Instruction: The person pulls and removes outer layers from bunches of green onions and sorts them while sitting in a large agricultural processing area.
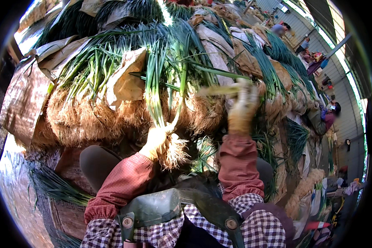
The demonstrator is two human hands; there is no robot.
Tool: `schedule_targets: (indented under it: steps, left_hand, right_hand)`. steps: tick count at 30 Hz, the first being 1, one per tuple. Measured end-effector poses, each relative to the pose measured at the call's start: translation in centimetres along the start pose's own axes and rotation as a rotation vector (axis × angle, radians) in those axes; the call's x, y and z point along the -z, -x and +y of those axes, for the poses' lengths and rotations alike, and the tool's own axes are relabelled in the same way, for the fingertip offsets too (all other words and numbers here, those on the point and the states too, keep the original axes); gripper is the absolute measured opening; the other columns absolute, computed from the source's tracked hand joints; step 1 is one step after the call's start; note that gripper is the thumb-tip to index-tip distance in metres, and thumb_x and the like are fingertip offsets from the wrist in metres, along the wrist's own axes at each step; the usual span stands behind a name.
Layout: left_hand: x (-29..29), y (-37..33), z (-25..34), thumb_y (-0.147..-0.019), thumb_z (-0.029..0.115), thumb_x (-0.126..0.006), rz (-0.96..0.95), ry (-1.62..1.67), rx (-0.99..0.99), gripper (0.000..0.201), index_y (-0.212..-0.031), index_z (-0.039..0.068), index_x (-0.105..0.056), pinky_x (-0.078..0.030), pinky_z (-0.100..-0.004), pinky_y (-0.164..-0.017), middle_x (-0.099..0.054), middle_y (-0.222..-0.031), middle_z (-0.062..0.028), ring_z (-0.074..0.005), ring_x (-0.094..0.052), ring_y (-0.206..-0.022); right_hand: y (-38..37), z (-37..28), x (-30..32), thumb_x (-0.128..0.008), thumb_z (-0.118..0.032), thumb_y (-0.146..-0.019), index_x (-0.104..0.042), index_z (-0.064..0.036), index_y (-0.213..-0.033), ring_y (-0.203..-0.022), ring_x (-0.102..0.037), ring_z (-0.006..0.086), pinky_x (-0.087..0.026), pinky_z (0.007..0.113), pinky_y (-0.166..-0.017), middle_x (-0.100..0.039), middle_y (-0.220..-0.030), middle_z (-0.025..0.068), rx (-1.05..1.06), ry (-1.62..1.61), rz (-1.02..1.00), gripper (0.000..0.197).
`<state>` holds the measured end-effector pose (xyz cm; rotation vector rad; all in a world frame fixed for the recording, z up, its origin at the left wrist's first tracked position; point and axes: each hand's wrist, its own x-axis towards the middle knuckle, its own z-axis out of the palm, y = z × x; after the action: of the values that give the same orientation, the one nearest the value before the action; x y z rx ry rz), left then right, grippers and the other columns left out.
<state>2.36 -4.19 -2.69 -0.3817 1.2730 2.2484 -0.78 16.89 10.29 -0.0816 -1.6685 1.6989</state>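
Note:
My left hand (155, 142), in a pale yellow glove, is closed around the lower stems of a small bunch of green onions (156, 99). Their pale shaggy roots (174, 153) hang below the fist, and the long green leaves point away from me over the pile. To the right, my gloved right hand (242, 108) is raised and smeared by motion. A blurred pale strip (219, 89) reaches left from its fingers, and a long green leaf (223, 73) ends close to the fingertips. Whether the right hand grips either one is unclear.
Ahead lies a wide heap of green onions (87, 111), roots toward me, with brown paper sheets (128, 80) among them. Loose green onions (60, 184) lie at my left. Other people (328, 115) are along the right, by a corrugated wall (353, 99).

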Motion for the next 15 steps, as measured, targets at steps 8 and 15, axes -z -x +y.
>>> schedule_targets:
  steps: [8, 15]
  left_hand:
    - [-1.8, 2.8, 1.7, -0.080, 0.011, -0.060, -0.533, 0.167, 0.009, 0.034, -0.110, -0.001, -0.050, -0.051, -0.0264, -0.054, -0.063, -0.087, -0.0116, -0.0173, -0.060, -0.065]
    - [-1.4, 5.1, 1.1, -0.078, 0.011, -0.062, -0.887, 0.056, 0.113, 0.037, -0.110, -0.002, -0.051, -0.051, -0.0355, -0.073, -0.061, -0.092, -0.0153, -0.0244, -0.061, -0.081]
  right_hand:
    - [4.2, 7.6, 2.1, -0.039, -0.049, -0.089, -0.052, -0.0045, -0.108, -0.067, -0.055, 0.0146, -0.049, 0.026, -0.061, -0.059, -0.086, 0.0090, -0.847, -0.312, -0.311, 0.050]
    - [-5.5, 5.6, -7.0, -0.045, -0.026, -0.088, -0.052, 0.0028, -0.107, -0.067, -0.062, 0.0175, -0.054, 0.028, -0.057, -0.063, -0.090, 0.0119, -0.681, -0.760, -0.602, 0.035]
